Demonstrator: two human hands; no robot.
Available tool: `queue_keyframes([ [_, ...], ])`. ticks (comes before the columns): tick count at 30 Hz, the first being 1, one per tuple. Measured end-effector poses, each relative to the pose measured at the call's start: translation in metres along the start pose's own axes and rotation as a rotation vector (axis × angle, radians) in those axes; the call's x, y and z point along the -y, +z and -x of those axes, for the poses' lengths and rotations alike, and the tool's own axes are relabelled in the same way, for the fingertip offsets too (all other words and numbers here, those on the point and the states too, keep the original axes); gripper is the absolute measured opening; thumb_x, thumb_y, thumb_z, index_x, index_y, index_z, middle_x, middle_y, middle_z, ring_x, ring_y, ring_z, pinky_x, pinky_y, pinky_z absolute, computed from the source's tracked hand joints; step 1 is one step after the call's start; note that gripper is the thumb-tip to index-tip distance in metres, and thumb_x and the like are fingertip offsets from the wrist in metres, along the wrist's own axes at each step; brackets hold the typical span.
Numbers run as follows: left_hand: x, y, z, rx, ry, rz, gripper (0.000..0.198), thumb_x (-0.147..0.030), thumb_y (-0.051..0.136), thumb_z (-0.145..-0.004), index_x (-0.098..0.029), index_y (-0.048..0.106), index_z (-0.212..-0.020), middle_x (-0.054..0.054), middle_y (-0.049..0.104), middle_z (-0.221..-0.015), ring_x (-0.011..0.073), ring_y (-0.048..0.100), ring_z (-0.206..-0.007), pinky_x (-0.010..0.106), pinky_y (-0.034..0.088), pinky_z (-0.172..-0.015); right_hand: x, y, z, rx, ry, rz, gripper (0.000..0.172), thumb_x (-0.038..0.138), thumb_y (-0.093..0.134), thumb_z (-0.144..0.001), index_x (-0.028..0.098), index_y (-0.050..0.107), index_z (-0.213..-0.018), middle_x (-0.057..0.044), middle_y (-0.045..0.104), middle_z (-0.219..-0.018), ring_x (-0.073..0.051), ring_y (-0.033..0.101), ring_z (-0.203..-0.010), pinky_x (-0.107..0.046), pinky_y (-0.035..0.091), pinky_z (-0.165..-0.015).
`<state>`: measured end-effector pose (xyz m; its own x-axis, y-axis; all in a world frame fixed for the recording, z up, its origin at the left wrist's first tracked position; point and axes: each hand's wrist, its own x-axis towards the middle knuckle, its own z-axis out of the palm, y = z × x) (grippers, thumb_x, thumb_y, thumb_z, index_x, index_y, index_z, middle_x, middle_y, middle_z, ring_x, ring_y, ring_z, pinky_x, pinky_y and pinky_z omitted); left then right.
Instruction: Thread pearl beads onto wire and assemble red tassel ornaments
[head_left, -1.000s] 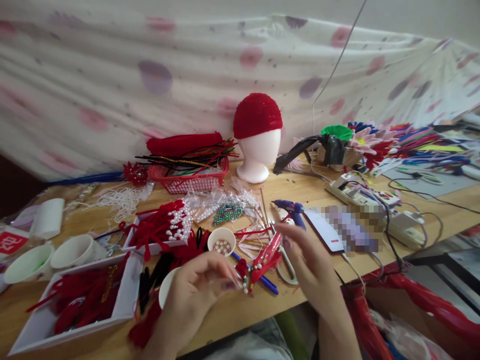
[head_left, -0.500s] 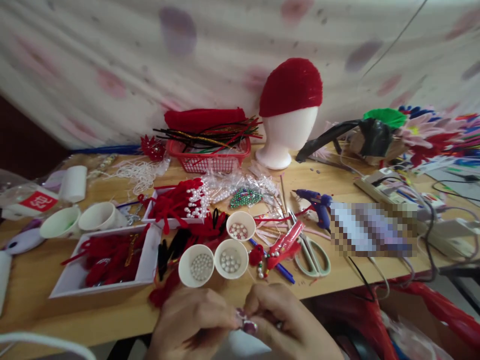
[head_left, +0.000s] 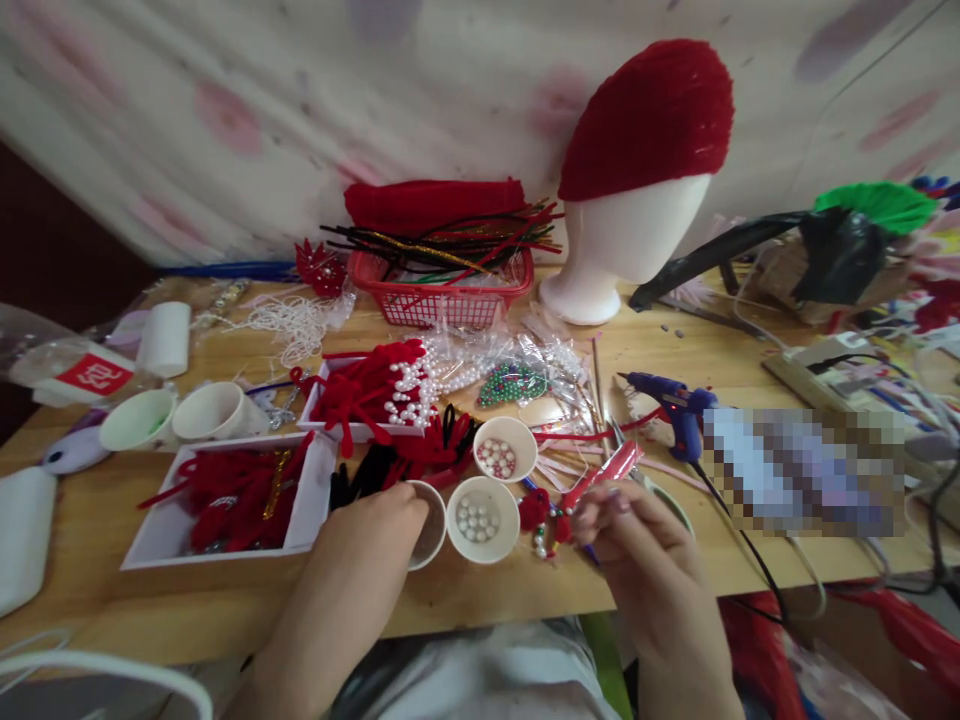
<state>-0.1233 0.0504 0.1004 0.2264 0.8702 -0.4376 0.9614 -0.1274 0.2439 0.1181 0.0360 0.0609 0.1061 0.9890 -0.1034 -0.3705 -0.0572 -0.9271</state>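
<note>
My left hand [head_left: 375,545] reaches over the left bead cup [head_left: 429,530], its fingertips down inside and hidden by the hand. Beside it stands a paper cup of white pearl beads [head_left: 480,520]. Behind that is a cup of pinkish and white beads [head_left: 506,450]. My right hand [head_left: 645,550] hovers to the right with thumb and fingers drawn together; what they pinch is too small to make out. Just left of it lies a red fuzzy ornament with bead strings [head_left: 536,510]. Scissors [head_left: 671,505] lie partly hidden behind the right hand.
White boxes [head_left: 322,480] hold red fuzzy pieces. A red basket [head_left: 442,305] and a foam head [head_left: 600,250] with a red cap stand at the back. A blue glue gun [head_left: 679,405] with its cord lies right. More cups [head_left: 217,410] stand left.
My hands, together at the table's front edge before, have parted. The left has gone forward to the left bead cup, the right has moved right and up. The view has shifted too.
</note>
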Motion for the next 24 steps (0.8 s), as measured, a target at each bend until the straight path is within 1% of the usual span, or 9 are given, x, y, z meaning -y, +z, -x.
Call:
queue_keyframes([
  [1, -0.009, -0.003, -0.005, 0.084, -0.051, -0.074, 0.042, 0.0, 0.04, -0.087, -0.019, 0.074, -0.103, 0.012, 0.078, -0.107, 0.03, 0.077, -0.097, 0.037, 0.059, -0.077, 0.002, -0.003, -0.004, -0.12, -0.036, -0.121, 0.022, 0.038, 0.089, -0.076, 0.021, 0.076, -0.083, 0.001, 0.068, -0.07, -0.011, 0.062, -0.062, -0.02, 0.055, -0.059],
  [3, -0.021, -0.008, -0.011, 0.188, -0.103, -0.164, 0.044, 0.002, 0.039, -0.087, -0.017, 0.072, -0.107, 0.015, 0.078, -0.109, 0.0332, 0.077, -0.098, 0.04, 0.058, -0.075, 0.007, -0.012, -0.012, -0.309, -0.102, -0.292, 0.028, 0.031, 0.095, -0.066, 0.02, 0.073, -0.08, 0.004, 0.065, -0.071, -0.008, 0.062, -0.064, -0.017, 0.056, -0.063],
  [5, -0.025, -0.01, -0.014, 0.221, -0.096, -0.181, 0.043, 0.001, 0.038, -0.088, -0.017, 0.073, -0.107, 0.015, 0.078, -0.109, 0.0345, 0.076, -0.098, 0.042, 0.058, -0.076, 0.013, -0.023, -0.018, -0.402, -0.129, -0.36, 0.032, 0.027, 0.096, -0.063, 0.018, 0.071, -0.082, 0.007, 0.061, -0.07, -0.005, 0.06, -0.062, -0.015, 0.057, -0.064],
  [9, -0.018, -0.007, -0.015, 0.182, -0.077, -0.164, 0.04, -0.005, 0.039, -0.091, -0.019, 0.074, -0.101, 0.014, 0.079, -0.104, 0.0344, 0.077, -0.095, 0.043, 0.056, -0.077, 0.02, -0.039, -0.021, -0.458, -0.121, -0.425, 0.034, 0.024, 0.094, -0.062, 0.017, 0.069, -0.083, 0.009, 0.058, -0.066, -0.004, 0.056, -0.055, -0.013, 0.055, -0.059],
  [14, -0.016, -0.005, -0.015, 0.199, -0.08, -0.169, 0.042, -0.005, 0.037, -0.09, -0.021, 0.074, -0.102, 0.014, 0.079, -0.107, 0.0361, 0.076, -0.096, 0.046, 0.056, -0.078, 0.024, -0.044, -0.018, -0.566, -0.188, -0.434, 0.034, 0.02, 0.094, -0.06, 0.014, 0.069, -0.083, 0.008, 0.059, -0.065, -0.004, 0.057, -0.055, -0.017, 0.057, -0.061],
  [17, -0.016, -0.005, -0.015, 0.198, -0.081, -0.174, 0.043, -0.004, 0.036, -0.089, -0.021, 0.073, -0.102, 0.015, 0.079, -0.107, 0.0356, 0.076, -0.094, 0.047, 0.055, -0.078, 0.027, -0.042, -0.017, -0.578, -0.188, -0.436, 0.032, 0.019, 0.093, -0.06, 0.014, 0.07, -0.082, 0.008, 0.059, -0.065, -0.004, 0.055, -0.054, -0.016, 0.056, -0.058],
  [20, -0.013, -0.004, -0.015, 0.184, -0.082, -0.163, 0.042, -0.003, 0.036, -0.087, -0.02, 0.074, -0.097, 0.015, 0.08, -0.103, 0.034, 0.077, -0.091, 0.045, 0.056, -0.077, 0.027, -0.037, -0.018, -0.58, -0.175, -0.421, 0.031, 0.019, 0.094, -0.059, 0.015, 0.072, -0.08, 0.007, 0.059, -0.066, -0.004, 0.054, -0.055, -0.014, 0.055, -0.056],
  [22, -0.011, -0.006, -0.012, 0.153, -0.054, -0.111, 0.042, -0.003, 0.038, -0.085, -0.021, 0.075, -0.095, 0.013, 0.08, -0.101, 0.0315, 0.077, -0.091, 0.042, 0.056, -0.079, 0.025, -0.031, -0.02, -0.543, -0.173, -0.402, 0.032, 0.019, 0.095, -0.057, 0.015, 0.073, -0.08, 0.007, 0.06, -0.068, -0.003, 0.053, -0.056, -0.012, 0.054, -0.056],
  [24, -0.008, -0.01, -0.007, 0.087, 0.017, -0.001, 0.043, -0.002, 0.04, -0.085, -0.024, 0.076, -0.097, 0.009, 0.081, -0.102, 0.0275, 0.076, -0.094, 0.038, 0.056, -0.084, 0.021, -0.026, -0.022, -0.479, -0.158, -0.385, 0.035, 0.02, 0.097, -0.056, 0.015, 0.074, -0.082, 0.005, 0.061, -0.071, -0.003, 0.054, -0.058, -0.012, 0.054, -0.057],
])
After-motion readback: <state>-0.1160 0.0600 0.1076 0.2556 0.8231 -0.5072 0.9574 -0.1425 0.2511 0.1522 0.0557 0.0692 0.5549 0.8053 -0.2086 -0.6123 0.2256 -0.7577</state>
